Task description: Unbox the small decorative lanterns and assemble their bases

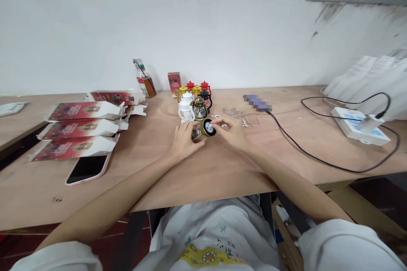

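My left hand [185, 140] grips a small black-and-gold toy lantern [197, 133], tipped on its side with its round base turned toward the right. At that base the fingertips of my right hand [234, 134] are pinched together, touching a small white piece [208, 127]; whether they hold it or only press it I cannot tell. Just behind stand more little lanterns: a white one [186, 112], a bronze one [200, 109], a black one [207, 100], gold ones [182, 92] and red ones [205, 86].
Right of the lanterns lie a pile of small metal parts [233, 112], white bits [244, 123] and bent wire [253, 122]. A cable runs from a phone [257, 102] to a power strip [359, 125]. Leftward are red boxes [79, 129], another phone [87, 168] and a bottle [146, 82].
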The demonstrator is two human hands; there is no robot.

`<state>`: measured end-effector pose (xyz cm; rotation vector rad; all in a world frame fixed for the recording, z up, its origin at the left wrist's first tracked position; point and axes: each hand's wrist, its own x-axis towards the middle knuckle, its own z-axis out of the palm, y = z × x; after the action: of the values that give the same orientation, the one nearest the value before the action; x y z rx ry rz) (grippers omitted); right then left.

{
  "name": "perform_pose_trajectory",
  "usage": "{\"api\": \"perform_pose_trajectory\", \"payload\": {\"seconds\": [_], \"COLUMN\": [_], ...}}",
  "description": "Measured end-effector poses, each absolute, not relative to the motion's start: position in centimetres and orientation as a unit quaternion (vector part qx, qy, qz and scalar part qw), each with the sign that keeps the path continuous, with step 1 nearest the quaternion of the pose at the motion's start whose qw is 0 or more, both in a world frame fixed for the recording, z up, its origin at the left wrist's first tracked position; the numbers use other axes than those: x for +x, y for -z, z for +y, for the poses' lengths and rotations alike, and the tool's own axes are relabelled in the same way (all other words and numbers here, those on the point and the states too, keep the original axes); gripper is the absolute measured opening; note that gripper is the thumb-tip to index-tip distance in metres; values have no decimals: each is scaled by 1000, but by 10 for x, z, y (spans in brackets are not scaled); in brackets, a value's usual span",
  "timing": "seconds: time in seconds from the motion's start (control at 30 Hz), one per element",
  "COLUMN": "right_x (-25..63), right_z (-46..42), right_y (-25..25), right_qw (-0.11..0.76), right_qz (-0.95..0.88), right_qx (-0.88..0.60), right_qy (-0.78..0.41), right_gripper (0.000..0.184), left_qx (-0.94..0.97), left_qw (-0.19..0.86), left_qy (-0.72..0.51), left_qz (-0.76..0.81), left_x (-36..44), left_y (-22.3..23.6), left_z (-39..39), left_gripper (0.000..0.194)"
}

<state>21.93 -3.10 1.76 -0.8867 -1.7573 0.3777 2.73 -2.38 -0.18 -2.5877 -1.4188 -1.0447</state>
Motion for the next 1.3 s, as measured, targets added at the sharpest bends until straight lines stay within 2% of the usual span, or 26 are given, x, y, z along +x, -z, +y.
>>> {"api": "perform_pose_trajectory", "payload": {"seconds": [0.1, 0.23, 0.47, 0.7, 1.07, 1.3], "right_x": [219, 216, 213, 209, 208, 220], "right_z": [-31, -29, -26, -29, -31, -25], "right_y": [-18, -16, -17, -20, -21, -22], "right_qw": [542, 550, 572, 570, 575, 501], "right_qz": [-729, -686, -589, -552, -535, -517], "right_qx": [-382, -403, -420, -426, -404, -349], "right_qy": [-169, -254, -388, -434, -469, -600], "right_gripper": [12, 10, 21, 22, 23, 35], "left_qx": [-820, -819, -825, -815, -824, -827], "left_qw": [26, 71, 152, 217, 254, 239], "left_qy": [339, 328, 313, 317, 295, 309], "left_qz": [-460, -466, -445, -435, -411, -405], "left_x": [26, 25, 24, 25, 21, 21], "left_y": [2, 2, 2, 4, 4, 5], "left_z": [-23, -23, -24, -22, -21, -22], "left_gripper": [42, 42, 50, 44, 44, 45]}}
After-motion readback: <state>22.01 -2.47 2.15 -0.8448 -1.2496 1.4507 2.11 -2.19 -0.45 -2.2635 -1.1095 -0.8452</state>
